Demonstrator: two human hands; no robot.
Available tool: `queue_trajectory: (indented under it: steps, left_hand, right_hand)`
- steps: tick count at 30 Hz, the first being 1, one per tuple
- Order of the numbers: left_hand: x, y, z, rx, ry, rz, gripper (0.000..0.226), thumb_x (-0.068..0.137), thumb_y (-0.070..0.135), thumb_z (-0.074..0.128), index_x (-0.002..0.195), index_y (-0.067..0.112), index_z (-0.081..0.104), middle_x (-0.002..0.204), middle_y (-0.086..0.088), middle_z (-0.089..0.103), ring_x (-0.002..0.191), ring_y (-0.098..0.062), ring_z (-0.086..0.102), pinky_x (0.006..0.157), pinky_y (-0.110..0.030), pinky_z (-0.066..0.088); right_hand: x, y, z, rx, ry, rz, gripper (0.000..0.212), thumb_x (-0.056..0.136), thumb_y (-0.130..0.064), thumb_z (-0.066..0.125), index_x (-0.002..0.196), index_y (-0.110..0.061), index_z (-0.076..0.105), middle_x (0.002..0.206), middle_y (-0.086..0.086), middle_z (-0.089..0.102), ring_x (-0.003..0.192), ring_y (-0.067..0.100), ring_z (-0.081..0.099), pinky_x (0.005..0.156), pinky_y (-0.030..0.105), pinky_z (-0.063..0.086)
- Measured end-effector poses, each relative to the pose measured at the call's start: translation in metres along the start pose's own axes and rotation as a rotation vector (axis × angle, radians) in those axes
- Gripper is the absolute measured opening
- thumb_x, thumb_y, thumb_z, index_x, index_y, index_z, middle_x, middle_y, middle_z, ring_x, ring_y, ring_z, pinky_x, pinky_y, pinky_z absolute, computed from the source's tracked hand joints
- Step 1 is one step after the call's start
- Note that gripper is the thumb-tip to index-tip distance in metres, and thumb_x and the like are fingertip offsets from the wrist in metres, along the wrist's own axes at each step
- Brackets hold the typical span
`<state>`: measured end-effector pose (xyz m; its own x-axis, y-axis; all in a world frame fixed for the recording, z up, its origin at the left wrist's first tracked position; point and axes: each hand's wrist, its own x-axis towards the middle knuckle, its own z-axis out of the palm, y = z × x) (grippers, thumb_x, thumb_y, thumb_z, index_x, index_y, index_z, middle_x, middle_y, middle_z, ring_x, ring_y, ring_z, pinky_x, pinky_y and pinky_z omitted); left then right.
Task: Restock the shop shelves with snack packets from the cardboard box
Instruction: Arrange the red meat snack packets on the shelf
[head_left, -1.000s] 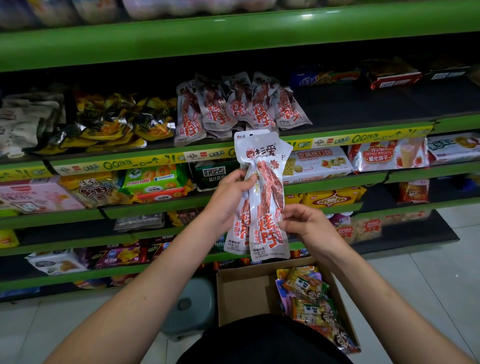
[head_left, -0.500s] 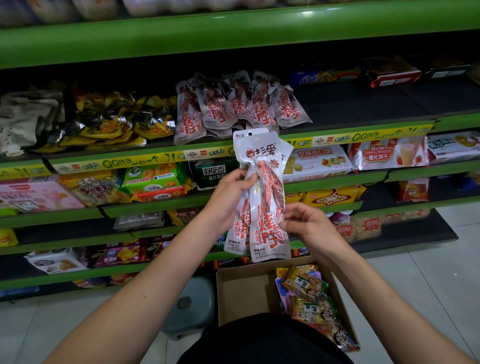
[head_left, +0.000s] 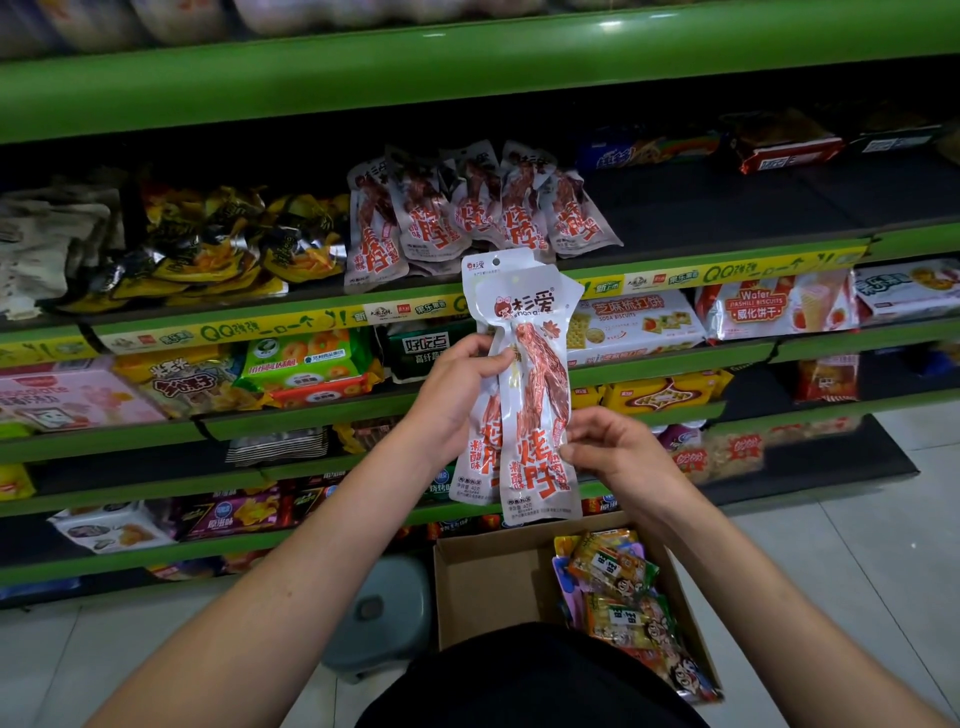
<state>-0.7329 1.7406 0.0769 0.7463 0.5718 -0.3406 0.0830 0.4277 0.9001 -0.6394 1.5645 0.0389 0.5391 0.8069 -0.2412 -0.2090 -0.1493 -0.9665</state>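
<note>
Grip: left hand (head_left: 457, 395) holds two white snack packets (head_left: 524, 384) at frame centre; right hand (head_left: 613, 457) pinches their lower right edge | Box: cardboard box (head_left: 498, 577) lower centre | Risk: slippery overlapping packets may slide apart and fall before the shelf (head_left: 727, 270).

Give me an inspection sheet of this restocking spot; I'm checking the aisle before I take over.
Surface: green shelves in tiers, stocked; a bare dark stretch on the second tier, right of the matching packets.
Job's things: two white-and-red snack packets held upright and overlapping; matching packets on the shelf above them; cardboard box on the floor, colourful packets along its right side.
Clutter: grey stool left of the box.
Grippers: left hand grips the packets' left edge; right hand pinches their lower right edge.
Cables: nothing seen.
Surroundings: pale tiled floor.
</note>
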Motion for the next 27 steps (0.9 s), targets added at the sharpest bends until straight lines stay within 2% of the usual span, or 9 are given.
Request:
queue_trajectory:
  steps: [7,14,20,27]
  left_hand:
    - [0.0,0.001,-0.002,0.001,0.001,0.007,0.011,0.093,0.006,0.063,0.088,0.015,0.067,0.098,-0.012,0.078,0.081,-0.024,0.075,0.072,-0.036,0.059]
    - [-0.001,0.001,-0.006,0.011,0.011,0.02,0.01,0.092,0.007,0.063,0.09,0.015,0.068,0.094,-0.008,0.078,0.081,-0.023,0.075,0.068,-0.034,0.058]
    - [-0.002,0.0,-0.007,0.012,0.006,0.02,0.01,0.092,0.007,0.062,0.093,0.015,0.068,0.093,-0.008,0.079,0.08,-0.022,0.076,0.065,-0.032,0.058]
    - [-0.004,-0.003,-0.006,0.043,0.006,0.021,0.01,0.092,0.006,0.062,0.094,0.014,0.068,0.092,-0.007,0.079,0.08,-0.022,0.076,0.069,-0.034,0.058]
  right_hand:
    - [0.001,0.001,0.0,0.004,-0.004,0.001,0.023,0.089,0.009,0.061,0.092,-0.013,0.069,0.085,0.0,0.073,0.084,0.019,0.072,0.073,0.031,0.058]
    - [0.003,0.003,0.003,0.027,-0.026,-0.003,0.041,0.088,0.008,0.063,0.078,-0.03,0.076,0.078,-0.008,0.072,0.079,0.012,0.072,0.068,0.023,0.057]
    - [0.0,0.002,0.003,0.036,-0.037,-0.007,0.04,0.088,0.008,0.062,0.081,-0.029,0.076,0.081,-0.005,0.074,0.081,0.014,0.073,0.069,0.024,0.058]
    - [-0.008,0.001,0.007,0.033,-0.01,-0.002,0.038,0.088,0.008,0.063,0.081,-0.027,0.076,0.081,-0.004,0.073,0.082,0.015,0.073,0.069,0.024,0.057]
